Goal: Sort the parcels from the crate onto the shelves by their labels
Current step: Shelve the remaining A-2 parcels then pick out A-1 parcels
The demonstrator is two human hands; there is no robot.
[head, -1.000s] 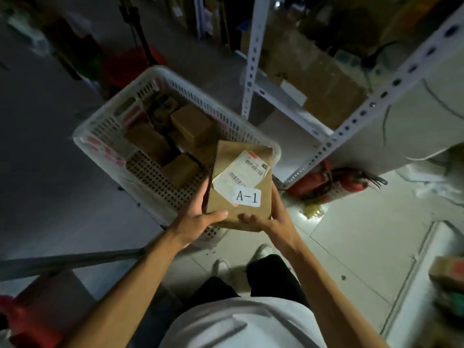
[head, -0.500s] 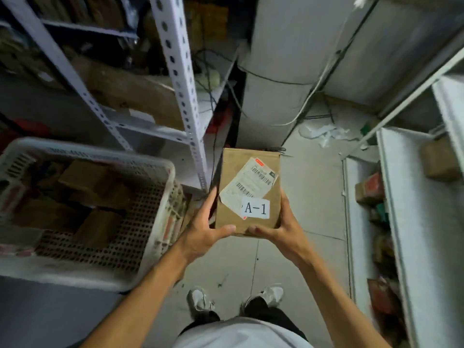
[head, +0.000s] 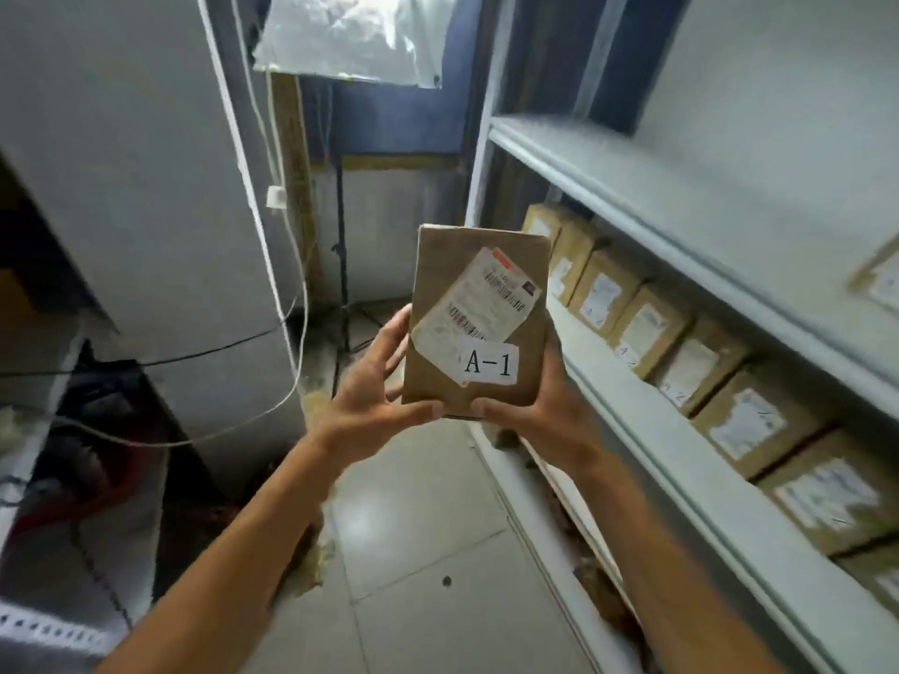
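Daylight is coming in cool and bluish from the plastic-covered opening (head: 350,36) up top, which is blowing out nearly white. The floor tiles (head: 369,522) are catching a soft glare patch. The left side is sinking into deep shadow. The parcel (head: 479,323) is staying fairly sharp, its A-1 label readable, while the shelves (head: 681,265) on the right are smearing with motion blur and bowing outward under the wide-angle lens.
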